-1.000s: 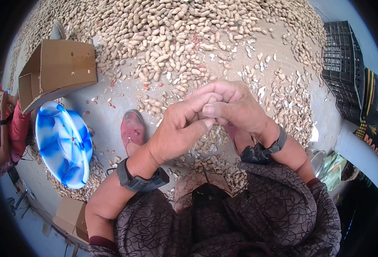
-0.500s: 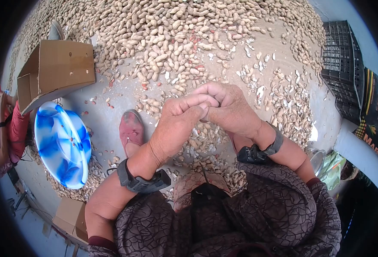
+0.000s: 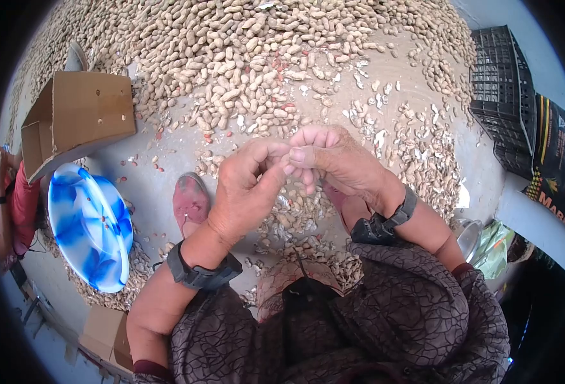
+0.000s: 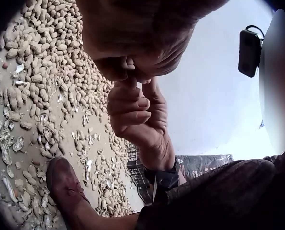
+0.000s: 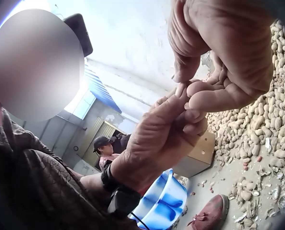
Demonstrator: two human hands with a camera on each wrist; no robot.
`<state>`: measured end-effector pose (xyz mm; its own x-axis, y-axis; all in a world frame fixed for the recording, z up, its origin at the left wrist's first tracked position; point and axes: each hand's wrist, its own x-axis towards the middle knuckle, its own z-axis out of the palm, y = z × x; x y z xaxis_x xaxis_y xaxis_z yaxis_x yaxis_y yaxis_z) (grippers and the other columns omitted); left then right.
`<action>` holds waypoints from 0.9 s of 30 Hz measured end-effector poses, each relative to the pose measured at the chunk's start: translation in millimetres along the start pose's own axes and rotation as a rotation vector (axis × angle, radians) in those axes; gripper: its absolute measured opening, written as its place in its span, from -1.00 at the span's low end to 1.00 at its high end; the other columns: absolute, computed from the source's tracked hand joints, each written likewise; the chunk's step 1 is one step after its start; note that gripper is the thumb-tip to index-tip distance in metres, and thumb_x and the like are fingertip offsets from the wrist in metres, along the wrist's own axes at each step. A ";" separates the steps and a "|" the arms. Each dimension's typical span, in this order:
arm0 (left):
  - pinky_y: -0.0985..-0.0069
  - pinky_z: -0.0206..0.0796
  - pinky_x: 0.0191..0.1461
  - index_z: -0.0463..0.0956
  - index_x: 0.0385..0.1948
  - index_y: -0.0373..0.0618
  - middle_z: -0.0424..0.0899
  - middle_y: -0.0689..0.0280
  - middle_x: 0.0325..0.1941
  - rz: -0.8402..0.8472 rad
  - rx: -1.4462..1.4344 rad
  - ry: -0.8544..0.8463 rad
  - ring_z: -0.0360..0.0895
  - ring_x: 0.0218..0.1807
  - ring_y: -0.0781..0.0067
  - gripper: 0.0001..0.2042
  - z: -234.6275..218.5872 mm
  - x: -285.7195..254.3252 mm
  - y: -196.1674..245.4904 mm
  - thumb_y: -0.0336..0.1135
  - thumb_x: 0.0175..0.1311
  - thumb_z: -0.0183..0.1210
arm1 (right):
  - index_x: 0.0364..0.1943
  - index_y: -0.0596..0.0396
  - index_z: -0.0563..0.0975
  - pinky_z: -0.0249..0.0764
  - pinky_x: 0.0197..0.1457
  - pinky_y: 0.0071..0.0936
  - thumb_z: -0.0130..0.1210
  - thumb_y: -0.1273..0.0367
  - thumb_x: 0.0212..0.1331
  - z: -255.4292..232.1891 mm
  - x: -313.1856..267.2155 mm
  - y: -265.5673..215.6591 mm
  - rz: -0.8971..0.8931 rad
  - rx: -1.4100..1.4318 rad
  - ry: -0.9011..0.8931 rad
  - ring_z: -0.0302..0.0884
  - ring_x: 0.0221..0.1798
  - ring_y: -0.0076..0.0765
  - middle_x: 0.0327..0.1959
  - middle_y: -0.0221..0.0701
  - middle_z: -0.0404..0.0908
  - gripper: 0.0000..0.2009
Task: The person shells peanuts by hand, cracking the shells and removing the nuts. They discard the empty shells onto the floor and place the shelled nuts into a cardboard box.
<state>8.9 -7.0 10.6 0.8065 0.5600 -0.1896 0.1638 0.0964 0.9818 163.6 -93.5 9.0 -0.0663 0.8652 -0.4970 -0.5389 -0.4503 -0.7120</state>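
Observation:
Both hands meet in front of the body, above the floor between the red shoes (image 3: 191, 200). My left hand (image 3: 241, 189) pinches with thumb and forefinger from the left. From the other side my right hand (image 3: 353, 168) pinches at the same spot, its thumb over its bent forefinger. A small peanut sits between the fingertips and is mostly hidden by them in every view. Below the hands lie broken peanut shells (image 3: 301, 214). Ahead spreads a large heap of unshelled peanuts (image 3: 244, 48).
To the left stand a blue and white basin (image 3: 64, 195) with a few kernels and an open cardboard box (image 3: 93, 105). More shells (image 3: 429, 150) litter the floor at right, near a black crate (image 3: 503, 86) and a printed black bag (image 3: 554, 163). Another person (image 5: 104, 148) sits beyond the basin.
The hands have shifted a little to the left. Half a second ago the fingers were pressed closely together; now they are looser and the right hand's lower fingertips show. The head view has turned slightly.

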 end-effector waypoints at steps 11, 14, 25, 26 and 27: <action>0.74 0.21 -0.51 0.46 -0.40 -0.23 0.46 0.44 -0.60 -0.237 -0.190 0.002 0.34 -0.55 0.75 -0.90 -4.4 0.1 15.3 -0.40 0.18 0.01 | -0.36 0.23 0.46 0.45 -0.59 -0.69 0.07 0.34 0.07 5.3 -1.3 0.9 0.080 0.159 -0.046 0.49 -0.58 -0.59 -0.52 -0.38 0.53 -0.80; 0.74 0.21 -0.49 0.46 -0.37 -0.22 0.47 0.43 -0.57 -0.238 -0.198 0.031 0.35 -0.54 0.75 -0.87 -2.9 1.7 10.9 -0.39 0.21 -0.04 | -0.38 0.21 0.45 0.46 -0.56 -0.69 0.06 0.35 0.08 8.6 -0.7 -1.3 0.067 0.110 -0.009 0.48 -0.56 -0.60 -0.51 -0.39 0.52 -0.82; 0.72 0.19 -0.36 0.43 -0.21 -0.20 0.50 0.42 -0.43 -0.348 -0.647 -0.021 0.37 -0.43 0.71 -0.81 -14.0 2.0 -24.6 -0.38 0.24 -0.10 | -0.38 0.20 0.45 0.38 -0.55 -0.73 -0.01 0.40 0.10 12.9 -0.4 -6.6 -0.021 0.034 0.118 0.43 -0.54 -0.67 -0.47 -0.43 0.51 -0.87; 0.72 0.22 -0.32 0.38 -0.15 -0.22 0.49 0.41 -0.40 -0.333 -0.636 -0.020 0.39 -0.39 0.70 -0.80 -13.1 1.9 -24.8 -0.38 0.24 -0.09 | -0.37 0.19 0.45 0.36 -0.56 -0.75 -0.01 0.39 0.10 12.5 0.0 -7.3 -0.017 -0.057 0.118 0.41 -0.55 -0.69 -0.48 -0.45 0.51 -0.87; 0.73 0.25 -0.28 0.33 -0.09 -0.25 0.48 0.41 -0.37 -0.318 -0.625 -0.019 0.41 -0.36 0.70 -0.77 -12.1 1.9 -24.8 -0.39 0.25 -0.07 | -0.36 0.18 0.45 0.35 -0.57 -0.77 -0.01 0.38 0.10 12.2 0.1 -7.3 -0.014 -0.149 0.118 0.38 -0.57 -0.71 -0.50 -0.46 0.50 -0.86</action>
<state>-0.5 1.6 -13.9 0.7844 0.4124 -0.4633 0.0404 0.7114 0.7016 157.3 -87.4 20.2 0.0444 0.8437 -0.5350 -0.4084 -0.4735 -0.7804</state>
